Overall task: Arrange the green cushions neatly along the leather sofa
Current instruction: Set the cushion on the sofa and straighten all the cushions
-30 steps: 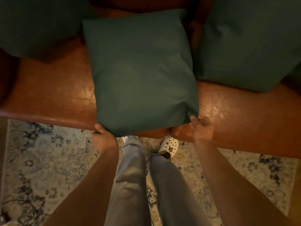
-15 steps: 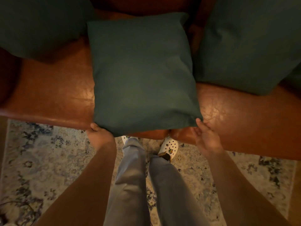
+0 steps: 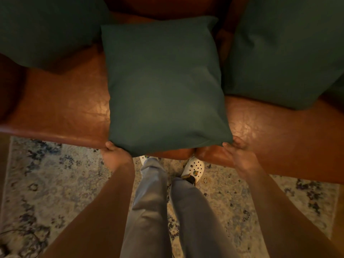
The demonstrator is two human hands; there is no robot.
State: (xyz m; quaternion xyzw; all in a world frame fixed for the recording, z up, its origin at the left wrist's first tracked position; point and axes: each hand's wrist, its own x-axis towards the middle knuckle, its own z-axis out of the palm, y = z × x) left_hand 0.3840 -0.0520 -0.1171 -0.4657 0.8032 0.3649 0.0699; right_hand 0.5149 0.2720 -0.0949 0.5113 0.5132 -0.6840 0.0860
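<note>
The middle cushion (image 3: 163,86) is pinched at its near corners by both hands (image 3: 116,155) (image 3: 239,153) at the sofa (image 3: 63,112) front edge, where it could be dragged off if pulled.

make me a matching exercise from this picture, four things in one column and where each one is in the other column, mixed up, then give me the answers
Things:
1. middle green cushion
2. left hand
3. right hand
4. white clog

Places:
A. on the patterned rug, just in front of the leather sofa
B. at the cushion's near right corner
C. lying on the seat, between two other green cushions
D. at the cushion's near left corner

Pairs: 1-C, 2-D, 3-B, 4-A
</note>
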